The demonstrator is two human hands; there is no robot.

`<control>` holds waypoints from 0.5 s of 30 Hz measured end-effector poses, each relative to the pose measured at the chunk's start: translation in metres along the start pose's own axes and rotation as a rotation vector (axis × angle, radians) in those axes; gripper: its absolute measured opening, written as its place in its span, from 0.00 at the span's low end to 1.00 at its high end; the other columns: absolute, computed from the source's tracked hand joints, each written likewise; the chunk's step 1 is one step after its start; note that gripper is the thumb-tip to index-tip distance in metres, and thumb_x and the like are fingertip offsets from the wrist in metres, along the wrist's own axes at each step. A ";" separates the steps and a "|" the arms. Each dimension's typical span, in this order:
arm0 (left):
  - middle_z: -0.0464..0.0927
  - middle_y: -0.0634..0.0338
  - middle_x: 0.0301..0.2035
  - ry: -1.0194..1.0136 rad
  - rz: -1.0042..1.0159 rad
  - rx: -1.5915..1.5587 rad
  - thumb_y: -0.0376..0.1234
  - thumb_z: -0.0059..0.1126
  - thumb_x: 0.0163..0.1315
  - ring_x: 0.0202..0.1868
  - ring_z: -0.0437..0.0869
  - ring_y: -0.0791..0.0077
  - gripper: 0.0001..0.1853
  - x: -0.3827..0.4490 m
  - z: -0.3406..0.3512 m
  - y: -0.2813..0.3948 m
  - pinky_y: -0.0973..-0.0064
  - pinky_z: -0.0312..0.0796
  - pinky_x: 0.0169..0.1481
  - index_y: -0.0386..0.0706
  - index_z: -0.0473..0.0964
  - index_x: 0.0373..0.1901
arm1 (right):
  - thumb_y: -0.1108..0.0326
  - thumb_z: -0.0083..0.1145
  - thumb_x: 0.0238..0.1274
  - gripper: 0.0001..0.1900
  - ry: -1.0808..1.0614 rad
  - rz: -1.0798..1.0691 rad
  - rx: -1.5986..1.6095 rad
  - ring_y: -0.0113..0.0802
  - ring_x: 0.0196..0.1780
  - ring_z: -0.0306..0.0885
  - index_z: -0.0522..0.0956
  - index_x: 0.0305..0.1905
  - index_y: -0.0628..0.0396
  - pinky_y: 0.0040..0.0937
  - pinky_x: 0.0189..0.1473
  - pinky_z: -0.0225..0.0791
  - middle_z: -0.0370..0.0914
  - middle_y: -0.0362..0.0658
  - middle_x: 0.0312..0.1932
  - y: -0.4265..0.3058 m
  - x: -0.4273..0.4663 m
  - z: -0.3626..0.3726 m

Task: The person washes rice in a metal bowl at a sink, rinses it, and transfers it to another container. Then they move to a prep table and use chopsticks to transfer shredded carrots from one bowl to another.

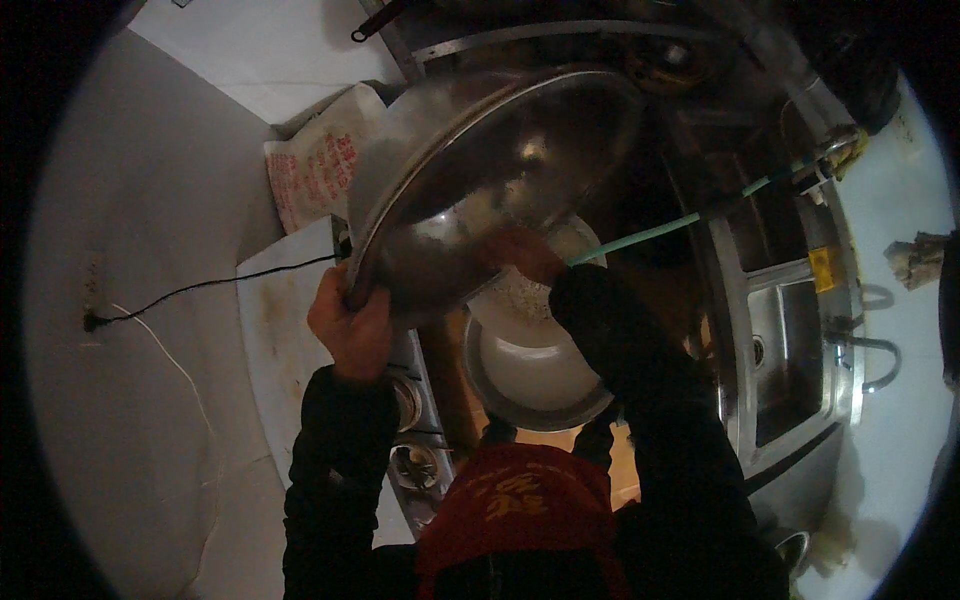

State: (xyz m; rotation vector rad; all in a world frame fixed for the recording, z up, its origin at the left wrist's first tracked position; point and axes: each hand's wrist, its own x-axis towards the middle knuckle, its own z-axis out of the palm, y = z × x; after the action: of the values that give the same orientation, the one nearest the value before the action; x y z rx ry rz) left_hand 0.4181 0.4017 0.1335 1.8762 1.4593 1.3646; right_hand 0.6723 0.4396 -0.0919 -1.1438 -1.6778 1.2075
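Observation:
A large, shiny metal basin (480, 202) is tilted up on its side in front of me. My left hand (351, 326) grips its lower left rim, the thumb and fingers on either side of the edge. Blurred, my right hand (521, 251) reaches across the basin's lower right side. A thin green hose (645, 236) runs from the right up to this hand's wrist, and its end is hidden there. I cannot tell whether the fingers close on the hose. Underneath stands a round, wide metal tub (474, 367) with a pale, cloudy content (532, 371).
Right of me is a steel sink (787, 360) with a curved faucet (885, 367). At left are a white-topped cabinet (277, 322), a sack with red print (315, 169) and a black cord (217, 283) along the wall. Small round containers (415, 465) sit by my left forearm.

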 end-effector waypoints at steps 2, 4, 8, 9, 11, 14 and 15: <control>0.70 0.64 0.20 0.000 0.009 0.040 0.27 0.61 0.50 0.27 0.70 0.81 0.08 0.002 0.003 -0.005 0.76 0.66 0.32 0.37 0.77 0.33 | 0.60 0.51 0.74 0.14 -0.056 0.116 0.106 0.47 0.54 0.80 0.83 0.53 0.53 0.41 0.61 0.71 0.82 0.49 0.51 -0.008 -0.013 -0.005; 0.69 0.63 0.20 0.023 0.032 0.087 0.28 0.62 0.50 0.27 0.69 0.80 0.08 0.004 0.005 -0.009 0.76 0.65 0.32 0.38 0.76 0.32 | 0.60 0.51 0.74 0.14 0.088 0.059 0.077 0.46 0.54 0.80 0.82 0.53 0.54 0.41 0.60 0.71 0.82 0.50 0.52 -0.016 -0.010 -0.017; 0.71 0.63 0.22 -0.031 -0.027 0.073 0.28 0.64 0.50 0.28 0.71 0.79 0.09 0.003 -0.003 -0.007 0.75 0.67 0.34 0.37 0.75 0.32 | 0.62 0.50 0.75 0.14 0.327 -0.464 -0.388 0.42 0.54 0.81 0.82 0.54 0.55 0.40 0.59 0.72 0.83 0.47 0.53 -0.010 0.044 -0.077; 0.75 0.62 0.24 -0.057 -0.041 0.068 0.28 0.65 0.51 0.29 0.73 0.78 0.10 0.001 -0.007 -0.004 0.74 0.70 0.37 0.37 0.75 0.33 | 0.62 0.49 0.75 0.14 0.399 -0.333 -0.138 0.42 0.54 0.81 0.82 0.54 0.55 0.40 0.59 0.72 0.83 0.47 0.53 -0.002 0.052 -0.078; 0.79 0.61 0.26 -0.082 -0.034 0.076 0.28 0.66 0.52 0.30 0.76 0.77 0.10 -0.002 -0.014 0.002 0.73 0.72 0.39 0.36 0.75 0.34 | 0.62 0.49 0.76 0.14 0.481 -0.135 0.373 0.42 0.54 0.81 0.83 0.53 0.55 0.40 0.59 0.73 0.83 0.47 0.52 0.018 0.065 -0.068; 0.75 0.62 0.24 -0.040 0.042 0.088 0.27 0.65 0.52 0.29 0.72 0.79 0.09 -0.005 -0.014 0.007 0.75 0.69 0.36 0.37 0.75 0.33 | 0.61 0.48 0.76 0.16 0.334 -0.101 0.555 0.43 0.56 0.81 0.82 0.56 0.56 0.39 0.60 0.72 0.83 0.48 0.52 0.048 0.046 -0.028; 0.72 0.63 0.23 -0.008 0.070 0.081 0.27 0.64 0.51 0.29 0.70 0.80 0.08 -0.005 -0.011 0.007 0.76 0.67 0.35 0.37 0.75 0.32 | 0.61 0.47 0.77 0.16 0.311 -0.166 0.351 0.43 0.57 0.80 0.82 0.56 0.56 0.39 0.60 0.72 0.83 0.49 0.53 0.054 0.035 -0.015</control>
State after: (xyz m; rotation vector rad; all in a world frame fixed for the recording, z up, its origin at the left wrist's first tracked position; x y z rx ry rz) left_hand 0.4122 0.3917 0.1419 1.9980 1.4782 1.3470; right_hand 0.6873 0.4855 -0.1372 -0.9025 -1.2425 1.1014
